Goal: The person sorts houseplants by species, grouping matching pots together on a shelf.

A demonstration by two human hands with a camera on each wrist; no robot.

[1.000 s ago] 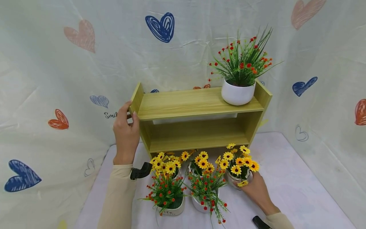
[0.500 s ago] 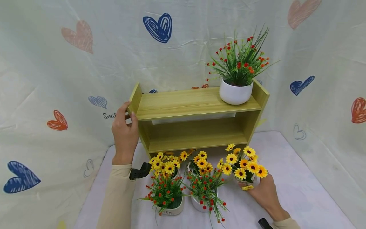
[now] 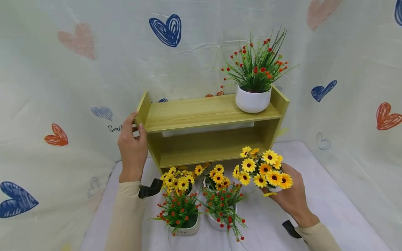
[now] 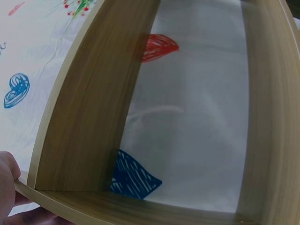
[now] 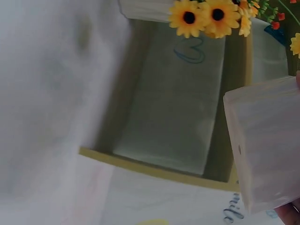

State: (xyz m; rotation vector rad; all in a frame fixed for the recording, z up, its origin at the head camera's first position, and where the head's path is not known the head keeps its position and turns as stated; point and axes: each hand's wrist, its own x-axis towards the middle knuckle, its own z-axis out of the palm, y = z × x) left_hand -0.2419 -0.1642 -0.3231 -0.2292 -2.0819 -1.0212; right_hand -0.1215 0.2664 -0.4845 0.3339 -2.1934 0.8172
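Observation:
My left hand grips the left side panel of a two-tier wooden shelf, thumb in front. The left wrist view shows its fingers at the corner of the board. My right hand holds a small pot of yellow daisy-like flowers, lifted in front of the shelf's lower right. Leaves and flowers hide most of the pot in the head view. In the right wrist view, its pale wall shows at the right, with fingertips beneath.
A white pot with red-flowered grass stands on the top tier's right end. Before the shelf stand two yellow-flowered pots and two red-flowered pots. A heart-print cloth hangs behind the table.
My right hand has raised the yellow-flowered pot off the table, moving right and then up toward the shelf. My left hand stays on the side panel. The head view has shifted slightly.

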